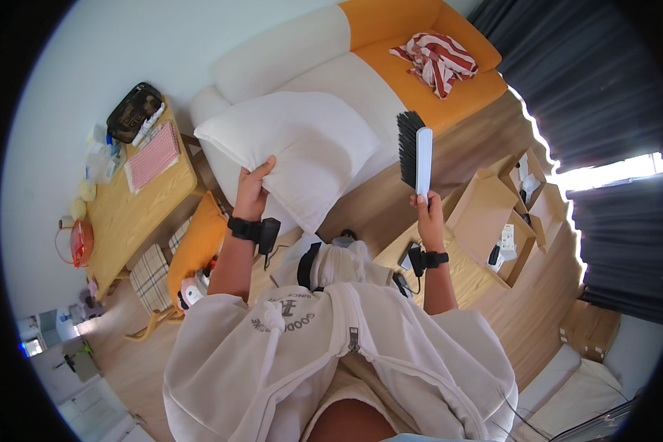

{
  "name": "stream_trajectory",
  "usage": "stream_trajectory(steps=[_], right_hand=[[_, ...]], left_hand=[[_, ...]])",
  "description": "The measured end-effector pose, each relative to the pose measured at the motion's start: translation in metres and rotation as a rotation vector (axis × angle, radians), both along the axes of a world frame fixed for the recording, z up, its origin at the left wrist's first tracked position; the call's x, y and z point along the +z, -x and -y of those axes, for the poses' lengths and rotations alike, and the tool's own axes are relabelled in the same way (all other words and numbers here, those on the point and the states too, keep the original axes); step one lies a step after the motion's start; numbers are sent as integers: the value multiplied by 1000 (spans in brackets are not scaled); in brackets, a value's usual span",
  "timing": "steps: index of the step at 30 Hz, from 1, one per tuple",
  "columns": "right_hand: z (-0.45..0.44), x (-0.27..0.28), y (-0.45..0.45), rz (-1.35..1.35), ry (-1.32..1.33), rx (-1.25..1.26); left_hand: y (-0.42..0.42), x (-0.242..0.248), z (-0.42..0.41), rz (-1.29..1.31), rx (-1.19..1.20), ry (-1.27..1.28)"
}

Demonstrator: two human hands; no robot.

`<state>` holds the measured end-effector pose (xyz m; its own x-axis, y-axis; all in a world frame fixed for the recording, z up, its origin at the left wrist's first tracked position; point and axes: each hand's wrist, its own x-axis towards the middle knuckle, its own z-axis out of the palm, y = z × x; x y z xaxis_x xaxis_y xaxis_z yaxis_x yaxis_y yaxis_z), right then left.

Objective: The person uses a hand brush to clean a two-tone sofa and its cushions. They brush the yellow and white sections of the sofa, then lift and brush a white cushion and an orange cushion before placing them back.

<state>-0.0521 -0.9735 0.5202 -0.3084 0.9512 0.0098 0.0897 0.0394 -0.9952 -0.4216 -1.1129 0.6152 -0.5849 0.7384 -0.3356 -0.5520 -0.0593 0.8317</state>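
My left hand (254, 188) grips one corner of a white pillow (304, 143), which is held up in front of the sofa. The pillow hides part of the sofa's white seat (359, 83). In my right hand (431, 218) is a bristle brush (424, 157) with a white back and black bristles. It points away from me, its bristles facing left towards the pillow. A gap separates brush and pillow. Both wrists wear black straps with small devices.
A striped red-and-white cloth (439, 61) lies on the sofa's orange end (420, 105). At right, open cardboard boxes (483, 204) rest by a low wooden table (469, 276) with a phone (409, 255). Left stand a wooden table (143, 204) and a chair with an orange cushion (199, 248).
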Motion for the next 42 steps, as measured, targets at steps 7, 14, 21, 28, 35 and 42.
stream_trajectory(steps=[7,14,21,28,35,42], right_hand=[[-21,-17,20,39,74,-61],[-36,-16,61,82,177,-107],[-47,-4,113,188,170,-14],[-73,-8,161,176,177,123],[-98,-5,200,176,353,267],[-115,-38,218,217,65,297]], left_hand=[[27,-18,-90,-82,-117,53],[65,-52,-183,-146,-236,238],[96,-112,-243,-207,-382,280],[107,-128,-267,-253,-286,385],[94,-135,-249,-100,-348,74],[69,-130,-238,5,-260,108]])
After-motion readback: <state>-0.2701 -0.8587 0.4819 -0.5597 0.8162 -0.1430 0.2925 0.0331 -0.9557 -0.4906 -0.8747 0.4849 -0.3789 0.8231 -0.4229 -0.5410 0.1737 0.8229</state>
